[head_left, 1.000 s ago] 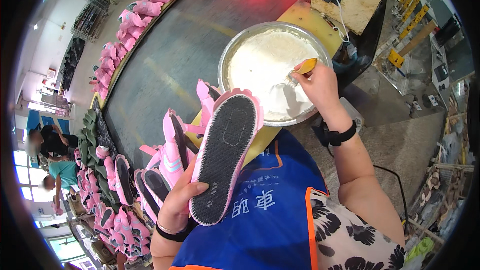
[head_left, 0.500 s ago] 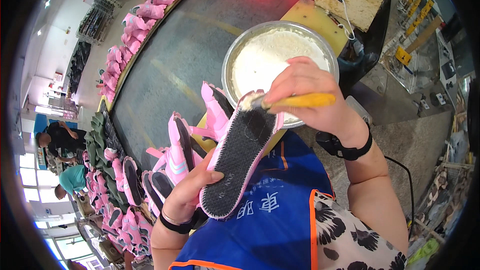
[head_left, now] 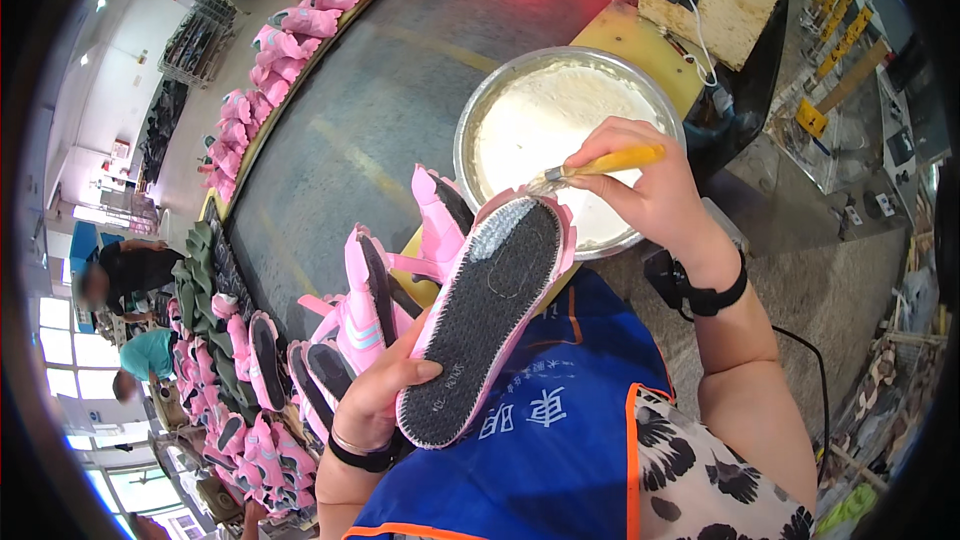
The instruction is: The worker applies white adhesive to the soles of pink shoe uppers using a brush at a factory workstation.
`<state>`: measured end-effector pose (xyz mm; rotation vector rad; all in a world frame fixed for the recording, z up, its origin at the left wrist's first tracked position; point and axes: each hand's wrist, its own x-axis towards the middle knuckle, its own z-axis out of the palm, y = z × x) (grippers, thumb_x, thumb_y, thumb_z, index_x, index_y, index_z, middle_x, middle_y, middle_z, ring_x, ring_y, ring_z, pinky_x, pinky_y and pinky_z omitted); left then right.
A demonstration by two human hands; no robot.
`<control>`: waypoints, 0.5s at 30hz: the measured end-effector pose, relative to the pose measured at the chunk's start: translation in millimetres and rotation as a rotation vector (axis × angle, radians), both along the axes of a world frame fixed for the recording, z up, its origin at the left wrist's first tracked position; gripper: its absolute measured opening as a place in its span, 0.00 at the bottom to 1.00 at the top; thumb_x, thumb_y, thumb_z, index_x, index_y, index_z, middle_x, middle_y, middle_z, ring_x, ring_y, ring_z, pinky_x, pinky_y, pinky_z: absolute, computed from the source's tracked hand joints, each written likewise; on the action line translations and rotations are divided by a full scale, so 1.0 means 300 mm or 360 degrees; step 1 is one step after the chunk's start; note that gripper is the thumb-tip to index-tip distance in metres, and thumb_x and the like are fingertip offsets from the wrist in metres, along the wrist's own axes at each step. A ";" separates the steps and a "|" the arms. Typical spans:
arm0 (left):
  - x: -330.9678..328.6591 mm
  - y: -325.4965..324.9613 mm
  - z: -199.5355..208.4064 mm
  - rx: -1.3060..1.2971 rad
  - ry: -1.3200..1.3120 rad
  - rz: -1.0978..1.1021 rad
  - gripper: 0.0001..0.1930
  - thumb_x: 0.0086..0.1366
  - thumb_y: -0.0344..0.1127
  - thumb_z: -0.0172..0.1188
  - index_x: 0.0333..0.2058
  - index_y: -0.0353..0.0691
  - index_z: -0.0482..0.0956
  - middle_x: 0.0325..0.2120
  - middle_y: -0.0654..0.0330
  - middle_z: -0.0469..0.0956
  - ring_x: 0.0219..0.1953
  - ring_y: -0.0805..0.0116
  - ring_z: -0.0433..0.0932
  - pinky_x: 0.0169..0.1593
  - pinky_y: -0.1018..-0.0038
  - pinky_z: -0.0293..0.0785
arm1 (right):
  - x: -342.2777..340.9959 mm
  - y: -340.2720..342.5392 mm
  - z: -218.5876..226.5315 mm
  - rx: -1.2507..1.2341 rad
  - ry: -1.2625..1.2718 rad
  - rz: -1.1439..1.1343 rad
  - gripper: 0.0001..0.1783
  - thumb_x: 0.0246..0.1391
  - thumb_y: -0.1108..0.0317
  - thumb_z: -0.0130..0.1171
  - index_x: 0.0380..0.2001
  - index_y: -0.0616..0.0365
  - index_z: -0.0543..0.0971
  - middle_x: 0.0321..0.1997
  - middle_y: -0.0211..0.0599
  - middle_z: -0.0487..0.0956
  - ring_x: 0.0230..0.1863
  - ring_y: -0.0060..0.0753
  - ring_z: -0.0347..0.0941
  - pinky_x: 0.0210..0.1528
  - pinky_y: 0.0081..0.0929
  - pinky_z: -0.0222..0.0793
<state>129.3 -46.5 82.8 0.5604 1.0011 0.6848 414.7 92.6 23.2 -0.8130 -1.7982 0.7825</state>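
Pink shoe [head_left: 480, 335]: black textured sole facing us, whitish wet coat on part of toe | on our side of the basin [head_left: 464, 135] | our left hand [head_left: 378, 398] grips it, our right hand [head_left: 655, 195] a yellow-handled brush [head_left: 625, 157]

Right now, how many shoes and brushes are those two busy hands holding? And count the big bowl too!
Shoes: 1, a pink shoe in the left hand
Brushes: 1, a yellow brush in the right hand
Bowls: 1 metal bowl
Total: 3
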 end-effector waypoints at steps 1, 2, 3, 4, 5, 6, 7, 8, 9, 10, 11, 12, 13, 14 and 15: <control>-0.003 -0.003 0.000 -0.0004 0.0028 0.0010 0.49 0.50 0.37 0.57 0.70 0.27 0.49 0.67 0.48 0.61 0.69 0.62 0.61 0.70 0.72 0.53 | -0.003 -0.014 0.007 0.0168 -0.0060 -0.0108 0.06 0.48 0.75 0.70 0.32 0.56 0.84 0.33 0.34 0.83 0.37 0.34 0.78 0.42 0.29 0.70; -0.006 -0.006 -0.001 -0.0032 0.0009 0.0018 0.49 0.50 0.37 0.57 0.70 0.27 0.48 0.67 0.48 0.61 0.69 0.62 0.61 0.70 0.72 0.53 | -0.027 -0.031 0.007 0.0166 0.0114 -0.0053 0.06 0.48 0.70 0.70 0.31 0.54 0.84 0.31 0.33 0.82 0.37 0.38 0.78 0.43 0.31 0.66; -0.008 -0.008 -0.001 -0.0043 -0.0050 0.0017 0.49 0.50 0.37 0.57 0.70 0.27 0.48 0.67 0.48 0.61 0.69 0.62 0.61 0.70 0.72 0.53 | -0.046 -0.044 0.009 0.0170 0.0112 -0.0051 0.06 0.48 0.70 0.70 0.31 0.54 0.84 0.31 0.33 0.82 0.37 0.38 0.78 0.43 0.31 0.66; -0.010 -0.009 -0.002 -0.0054 -0.0009 0.0024 0.49 0.50 0.37 0.57 0.70 0.27 0.48 0.67 0.48 0.61 0.69 0.62 0.61 0.70 0.72 0.53 | -0.062 -0.055 0.009 0.0236 0.0169 0.0098 0.06 0.48 0.70 0.70 0.31 0.54 0.84 0.31 0.32 0.82 0.36 0.37 0.78 0.44 0.31 0.66; -0.012 -0.010 -0.002 -0.0071 0.0001 -0.0003 0.50 0.50 0.37 0.58 0.70 0.27 0.48 0.67 0.48 0.61 0.69 0.62 0.61 0.70 0.72 0.53 | -0.072 -0.059 0.009 0.0251 0.0173 0.0249 0.06 0.48 0.71 0.70 0.32 0.53 0.84 0.32 0.31 0.82 0.36 0.36 0.77 0.44 0.31 0.66; -0.014 -0.012 -0.002 -0.0082 -0.0025 -0.0024 0.50 0.49 0.37 0.58 0.71 0.26 0.48 0.67 0.48 0.61 0.69 0.62 0.61 0.70 0.72 0.53 | -0.079 -0.056 0.007 0.0301 0.0077 0.0249 0.07 0.48 0.71 0.70 0.32 0.56 0.83 0.32 0.33 0.81 0.36 0.37 0.77 0.42 0.31 0.67; -0.016 -0.013 -0.002 -0.0085 0.0015 -0.0034 0.50 0.49 0.37 0.58 0.71 0.26 0.48 0.67 0.48 0.61 0.69 0.62 0.61 0.70 0.72 0.53 | -0.083 -0.051 0.004 0.0347 0.0129 0.0252 0.07 0.48 0.71 0.70 0.32 0.56 0.83 0.32 0.33 0.81 0.36 0.37 0.77 0.42 0.31 0.67; -0.017 -0.016 -0.003 -0.0056 -0.0001 -0.0017 0.50 0.49 0.37 0.58 0.70 0.26 0.48 0.67 0.48 0.61 0.69 0.62 0.61 0.70 0.72 0.53 | -0.085 -0.046 0.000 0.0186 0.0175 0.0176 0.07 0.49 0.72 0.70 0.32 0.57 0.82 0.33 0.35 0.81 0.36 0.36 0.78 0.41 0.30 0.69; -0.018 -0.021 -0.005 -0.0022 -0.0048 -0.0003 0.50 0.49 0.37 0.59 0.70 0.26 0.48 0.67 0.48 0.61 0.69 0.61 0.62 0.70 0.72 0.54 | -0.084 -0.040 -0.005 0.0025 0.0221 0.0100 0.06 0.49 0.73 0.69 0.32 0.58 0.82 0.33 0.36 0.81 0.36 0.35 0.78 0.40 0.30 0.70; -0.019 -0.026 -0.007 -0.0022 -0.0018 0.0003 0.50 0.49 0.37 0.59 0.70 0.26 0.48 0.67 0.48 0.61 0.69 0.61 0.62 0.70 0.72 0.54 | -0.077 -0.039 -0.008 -0.0131 0.0207 -0.0029 0.06 0.50 0.75 0.68 0.32 0.60 0.81 0.32 0.37 0.81 0.35 0.33 0.78 0.39 0.28 0.71; -0.021 -0.031 -0.010 0.0001 -0.0026 0.0054 0.51 0.49 0.37 0.59 0.70 0.26 0.48 0.67 0.47 0.61 0.69 0.61 0.62 0.70 0.72 0.54 | -0.069 -0.042 -0.011 -0.0094 0.0245 -0.0013 0.06 0.50 0.75 0.68 0.32 0.60 0.81 0.32 0.37 0.81 0.35 0.33 0.78 0.39 0.28 0.71; -0.023 -0.036 -0.013 0.0029 -0.0073 0.0101 0.51 0.49 0.37 0.59 0.70 0.27 0.48 0.67 0.47 0.62 0.68 0.61 0.63 0.70 0.72 0.55 | -0.060 -0.046 -0.013 -0.0158 0.0173 -0.0157 0.05 0.50 0.75 0.68 0.31 0.60 0.81 0.32 0.37 0.80 0.36 0.32 0.78 0.40 0.26 0.71; -0.027 -0.041 -0.017 0.0024 -0.0034 0.0108 0.51 0.49 0.37 0.59 0.70 0.27 0.48 0.67 0.47 0.62 0.68 0.61 0.63 0.70 0.72 0.55 | -0.055 -0.053 -0.015 -0.0283 0.0070 -0.0327 0.05 0.51 0.76 0.67 0.31 0.61 0.81 0.32 0.37 0.80 0.36 0.30 0.79 0.40 0.24 0.71; -0.029 -0.045 -0.023 0.0062 -0.0040 0.0121 0.51 0.48 0.37 0.59 0.71 0.27 0.48 0.66 0.47 0.62 0.68 0.61 0.63 0.70 0.72 0.55 | -0.059 -0.060 -0.017 -0.0057 0.0127 -0.0354 0.05 0.52 0.75 0.67 0.31 0.62 0.80 0.32 0.38 0.80 0.33 0.29 0.78 0.38 0.23 0.71; -0.032 -0.050 -0.028 0.0105 -0.0078 0.0134 0.51 0.48 0.36 0.59 0.71 0.27 0.48 0.66 0.47 0.62 0.68 0.61 0.63 0.69 0.72 0.55 | -0.066 -0.067 -0.019 -0.0056 0.0126 -0.0352 0.05 0.52 0.75 0.67 0.31 0.62 0.80 0.32 0.38 0.80 0.33 0.29 0.78 0.38 0.23 0.71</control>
